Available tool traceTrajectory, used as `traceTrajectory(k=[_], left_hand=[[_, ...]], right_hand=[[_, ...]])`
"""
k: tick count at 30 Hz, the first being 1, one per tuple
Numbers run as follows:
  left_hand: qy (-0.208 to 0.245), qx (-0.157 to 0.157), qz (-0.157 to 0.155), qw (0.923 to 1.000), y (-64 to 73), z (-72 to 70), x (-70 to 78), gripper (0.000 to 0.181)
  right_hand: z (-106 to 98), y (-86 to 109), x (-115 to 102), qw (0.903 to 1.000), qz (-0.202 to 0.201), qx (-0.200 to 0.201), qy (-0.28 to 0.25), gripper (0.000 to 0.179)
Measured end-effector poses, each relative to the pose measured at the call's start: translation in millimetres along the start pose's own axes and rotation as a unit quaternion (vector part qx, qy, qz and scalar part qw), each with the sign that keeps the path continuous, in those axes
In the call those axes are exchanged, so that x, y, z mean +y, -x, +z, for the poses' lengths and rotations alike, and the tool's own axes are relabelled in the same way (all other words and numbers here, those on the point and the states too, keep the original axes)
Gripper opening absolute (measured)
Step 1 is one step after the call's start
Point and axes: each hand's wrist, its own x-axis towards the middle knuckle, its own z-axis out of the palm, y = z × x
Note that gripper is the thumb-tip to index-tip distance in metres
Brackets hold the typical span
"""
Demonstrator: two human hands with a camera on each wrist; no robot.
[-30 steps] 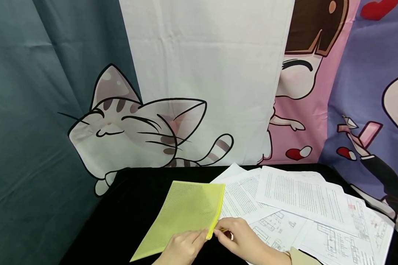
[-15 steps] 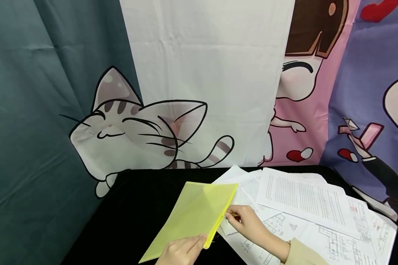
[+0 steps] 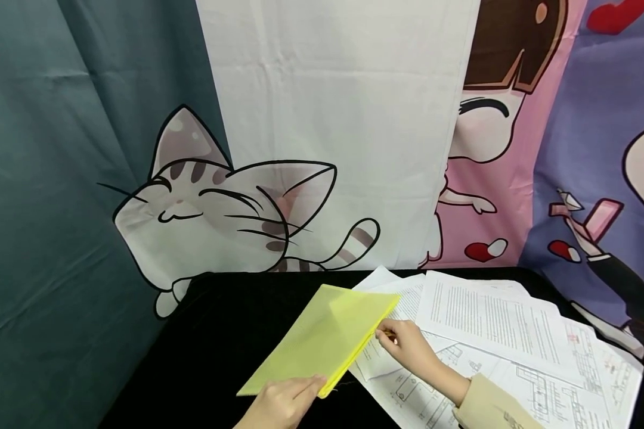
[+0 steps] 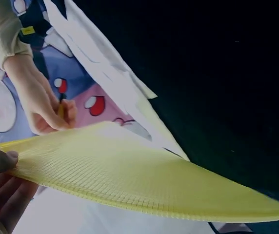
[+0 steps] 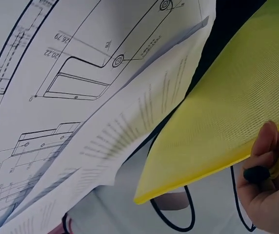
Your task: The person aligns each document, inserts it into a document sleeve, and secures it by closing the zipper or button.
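A yellow mesh zip pouch (image 3: pixel 322 339) is tilted up off the black cloth, its zip edge facing right. My left hand (image 3: pixel 281 402) grips the near end of that edge; in the left wrist view the thumb (image 4: pixel 3 160) lies over the mesh with the other fingers beneath. Farther along the zip, my right hand (image 3: pixel 405 342) has curled fingers pinching a yellow zipper pull with a dark end (image 5: pixel 256 174), close against the pouch's edge. The pouch looks flat, and a folded or lighter patch shows through its mesh.
Printed sheets (image 3: pixel 477 310) with text and technical drawings are fanned over the right side of the black cloth (image 3: pixel 193 357), some under the pouch's right edge. Behind the table hangs a curtain (image 3: pixel 343 119) with cartoon figures.
My right hand has slid away from me along the zip edge, from the near corner toward the far one. The pouch has shifted right and lifted, and my left hand still grips its near corner.
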Motion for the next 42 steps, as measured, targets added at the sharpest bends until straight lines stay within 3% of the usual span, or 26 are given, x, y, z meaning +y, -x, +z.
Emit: traceTrajectory(k=[1,4,5,8,9,12,15,19,21,22,27,31,33,35,38,40,42], left_hand=[[0.008,-0.009,-0.01,0.9999,1.9,-0.1,-1.2,0.049],[0.03,-0.033,-0.045,0.998,8.4,-1.2,-4.5,0.014],[0.035,-0.036,-0.056,0.9972,10.8,-2.1,-5.8,0.013],[0.033,-0.039,-0.086,0.995,18.0,-4.5,-12.5,0.046],[0.032,-0.038,-0.095,0.9943,20.5,-5.3,-15.9,0.047],[0.036,-0.031,-0.11,0.9928,29.9,-6.4,-29.0,0.023],[0.048,-0.028,-0.116,0.9917,38.3,-8.1,-41.4,0.011],[0.047,-0.021,-0.129,0.9903,46.6,-9.5,-55.3,0.031],[0.034,-0.018,-0.14,0.9894,50.5,-8.7,-63.0,0.033],[0.026,-0.021,-0.149,0.9882,52.3,-8.3,-66.7,0.04],[0.001,-0.049,-0.195,0.9797,60.9,-9.5,-82.2,0.043],[0.008,-0.083,-0.225,0.9708,62.2,-14.8,-89.5,0.041],[0.024,-0.11,-0.247,0.9624,60.4,-18.6,-91.9,0.04],[0.056,-0.152,-0.273,0.9482,56.6,-22.0,-92.9,0.037],[0.092,-0.225,-0.305,0.9205,49.9,-24.2,-91.6,0.033],[0.093,-0.266,-0.301,0.9108,46.1,-23.6,-88.6,0.038],[0.08,-0.29,-0.275,0.913,43.9,-22.3,-83.9,0.046]], right_hand=[[0,-0.2,2,1.0,0.003,0.003,0.004,0.015],[-2,0.2,8,0.9997,0.014,0.014,0.012,0.015],[-2,0.4,10,0.9996,0.02,0.018,0.013,0.015],[-4,-0.4,17,0.9987,0.038,0.027,0.02,0.014],[-5,-1.0,20,0.9984,0.046,0.028,0.02,0.014],[-8,-3.2,26,0.9967,0.071,0.032,0.023,0.011],[-13,-4.8,30,0.995,0.09,0.037,0.025,0.011],[-21,-4.5,37,0.9922,0.113,0.049,0.019,0.012],[-25,-3.8,41,0.9906,0.124,0.057,0.015,0.013],[-27,-3.5,43,0.9897,0.128,0.062,0.014,0.014],[-33,-3.4,51,0.9864,0.136,0.086,0.035,0.012],[-35,-5.0,54,0.9833,0.14,0.103,0.056,0.011],[-34,-7.4,54,0.9824,0.145,0.104,0.056,0.012],[-33,-9.0,52,0.9822,0.159,0.09,0.044,0.013],[-32,-9.9,51,0.9782,0.202,0.048,-0.002,0.016],[-32,-8.5,51,0.9657,0.251,0.001,-0.067,0.019],[-31,-7.0,51,0.9444,0.292,-0.044,-0.145,0.025]])
